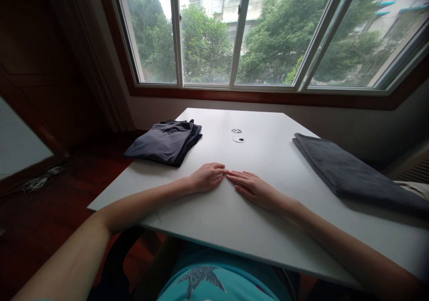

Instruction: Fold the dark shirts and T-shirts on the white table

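Observation:
My left hand rests palm down on the white table, holding nothing, its fingers pointing right. Opposite it, my right hand lies flat with fingers stretched out to the left. The fingertips of both hands meet or nearly meet near the table's middle. Beyond my left hand, a stack of folded dark clothes lies at the left edge, grey on top with navy and black beneath. To the right of my right hand lies a long folded dark grey garment, perhaps trousers.
Two round metal-rimmed fittings, a nearer one and a farther one, are set into the tabletop. Behind the table is a wide sliding window. White cables lie on the reddish floor at left.

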Available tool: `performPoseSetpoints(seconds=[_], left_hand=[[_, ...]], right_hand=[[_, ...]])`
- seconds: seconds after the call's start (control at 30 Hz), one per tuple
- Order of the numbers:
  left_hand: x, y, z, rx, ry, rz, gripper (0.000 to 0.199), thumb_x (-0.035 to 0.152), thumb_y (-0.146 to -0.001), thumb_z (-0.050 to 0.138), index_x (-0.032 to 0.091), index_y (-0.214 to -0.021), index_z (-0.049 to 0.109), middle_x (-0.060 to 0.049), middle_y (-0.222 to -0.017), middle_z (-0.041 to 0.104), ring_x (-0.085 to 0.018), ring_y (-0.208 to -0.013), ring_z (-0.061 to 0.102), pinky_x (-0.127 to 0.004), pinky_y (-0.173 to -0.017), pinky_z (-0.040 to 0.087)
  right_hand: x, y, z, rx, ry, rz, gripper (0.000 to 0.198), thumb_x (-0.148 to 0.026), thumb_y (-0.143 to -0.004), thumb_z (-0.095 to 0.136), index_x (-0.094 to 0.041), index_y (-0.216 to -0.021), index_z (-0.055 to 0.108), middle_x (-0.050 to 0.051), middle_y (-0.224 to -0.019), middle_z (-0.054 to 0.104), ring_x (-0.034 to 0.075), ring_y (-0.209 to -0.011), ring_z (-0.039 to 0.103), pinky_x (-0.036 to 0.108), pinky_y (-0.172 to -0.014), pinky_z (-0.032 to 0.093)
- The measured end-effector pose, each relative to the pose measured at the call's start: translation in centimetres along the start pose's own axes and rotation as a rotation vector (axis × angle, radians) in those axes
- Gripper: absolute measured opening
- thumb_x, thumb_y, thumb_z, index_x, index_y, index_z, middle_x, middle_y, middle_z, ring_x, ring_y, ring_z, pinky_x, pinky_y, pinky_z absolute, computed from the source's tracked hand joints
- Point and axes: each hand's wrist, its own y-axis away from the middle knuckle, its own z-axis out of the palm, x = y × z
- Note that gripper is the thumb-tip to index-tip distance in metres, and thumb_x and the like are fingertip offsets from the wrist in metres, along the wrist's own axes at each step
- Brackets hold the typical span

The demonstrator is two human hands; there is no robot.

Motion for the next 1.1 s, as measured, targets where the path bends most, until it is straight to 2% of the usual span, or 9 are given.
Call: performPoseSetpoints(seconds=[0.2, 0.6, 0.77, 1.1], left_hand=[[0.07, -0.02, -0.12, -0.004, 0.007, -0.006, 0.035, 0.022, -0.092, 0.051, 0.02, -0.126, 0.062, -0.011, -0.129, 0.06, -0.023, -0.121, 0.057, -0.037, -0.104, 0.046], [0.32, -0.14, -0.34, -0.017, 0.002, -0.019, 0.034, 0.021, -0.092, 0.051, 0.015, -0.124, 0.063, -0.013, -0.128, 0.061, -0.023, -0.12, 0.057, -0.035, -0.103, 0.046], [0.21, -0.1, -0.33, -0.022, 0.001, -0.016, 0.035, 0.021, -0.092, 0.051, 0.018, -0.126, 0.063, -0.012, -0.129, 0.06, -0.022, -0.12, 0.057, -0.035, -0.104, 0.046], [0.4, -0.14, -0.38, -0.007, 0.011, -0.023, 0.031, 0.023, -0.093, 0.051, 0.017, -0.12, 0.065, -0.012, -0.128, 0.062, -0.022, -0.119, 0.058, -0.035, -0.103, 0.046]], right_hand=[[0.08, 0.04, 0.01, 0.011, -0.021, -0.009, 0.045, -0.034, -0.1, 0.04, -0.03, -0.145, 0.045, 0.004, -0.147, 0.046, 0.024, -0.134, 0.045, 0.049, -0.114, 0.033], [-0.1, 0.03, -0.11, -0.007, 0.003, 0.0, 0.045, -0.034, -0.101, 0.039, -0.029, -0.146, 0.044, 0.004, -0.148, 0.045, 0.024, -0.135, 0.044, 0.048, -0.115, 0.032], [-0.09, 0.05, -0.11, 0.015, -0.02, -0.011, 0.045, -0.033, -0.1, 0.041, -0.03, -0.145, 0.046, 0.004, -0.147, 0.046, 0.025, -0.133, 0.046, 0.049, -0.115, 0.033], [-0.07, 0.02, -0.1, 0.014, -0.026, -0.006, 0.044, -0.034, -0.1, 0.041, -0.03, -0.144, 0.047, 0.004, -0.147, 0.047, 0.025, -0.133, 0.046, 0.049, -0.114, 0.034]])
